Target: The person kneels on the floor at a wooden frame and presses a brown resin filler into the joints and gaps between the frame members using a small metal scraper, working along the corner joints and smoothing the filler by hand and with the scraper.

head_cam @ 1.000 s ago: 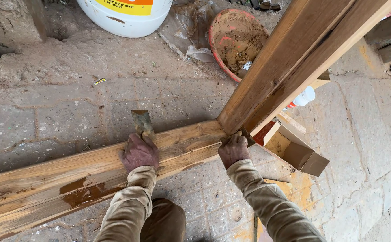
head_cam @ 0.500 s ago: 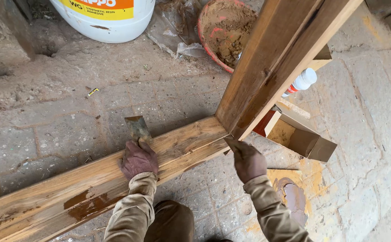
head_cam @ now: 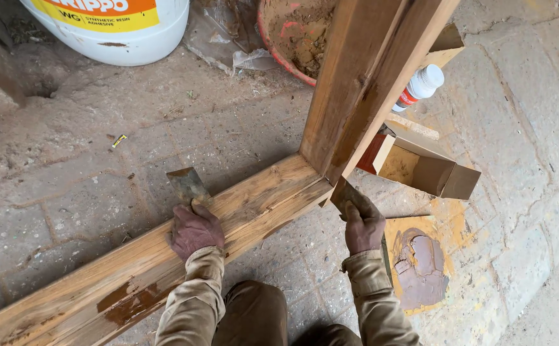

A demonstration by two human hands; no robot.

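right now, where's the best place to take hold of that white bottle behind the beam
Probably the white bottle is best taken round its body just below the cap, coming from the right. It lies tilted on the paving, and the upright wooden beam hides its lower left end, so only the cap end offers a free grip.

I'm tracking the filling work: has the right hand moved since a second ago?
Yes. The right hand came off the horizontal beam beside the joint and dropped down-right, holding a putty knife below the upright post.

right hand (head_cam: pixel 364 225) dropped off the beam joint, its scraper blade (head_cam: pixel 347 194) now against the joint's underside
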